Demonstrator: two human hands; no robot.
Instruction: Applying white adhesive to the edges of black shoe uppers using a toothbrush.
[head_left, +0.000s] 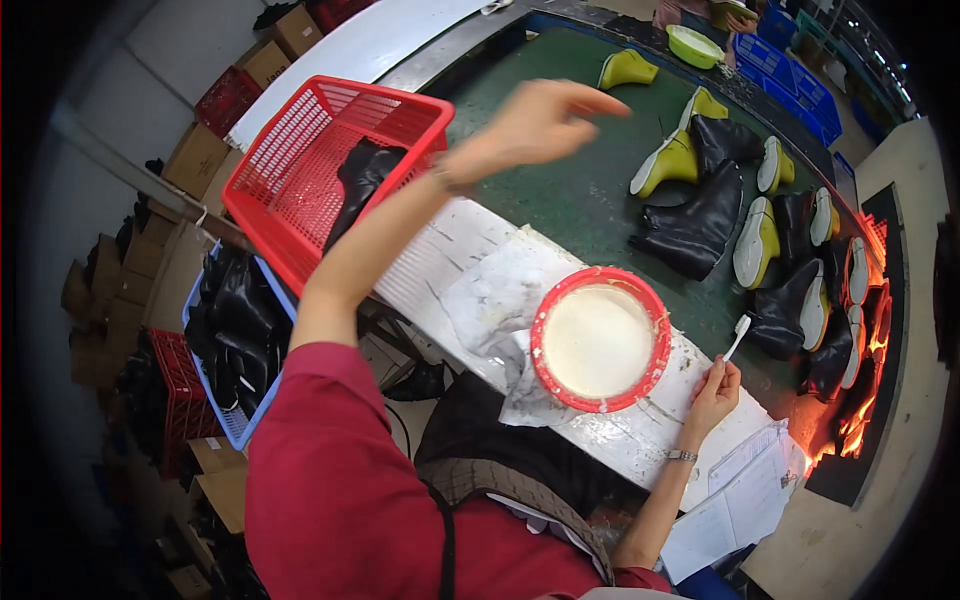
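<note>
My left hand [545, 125] reaches over the green conveyor belt [560, 190], slightly blurred, its index finger stretched out and nothing in it. Between the fingers of my right hand [713, 395] is a white toothbrush [738, 336], bristle end up, near the belt's front edge. A red-rimmed tub of cream-coloured paste [600, 342] stands between my arms on the white ledge. Black boot uppers [692, 220] and yellow-green soles with white insides [757, 243] lie spread over the belt's right part. Under my left forearm, a red basket [290, 150] holds a black boot upper [365, 180].
A glowing orange heater opening [860, 420] is at the belt's right end. Papers [735, 510] lie by my right wrist. A blue crate [240, 440] of black boot parts stands at lower left. Across the belt are a green bowl [695, 47], blue crates [790, 90] and another person.
</note>
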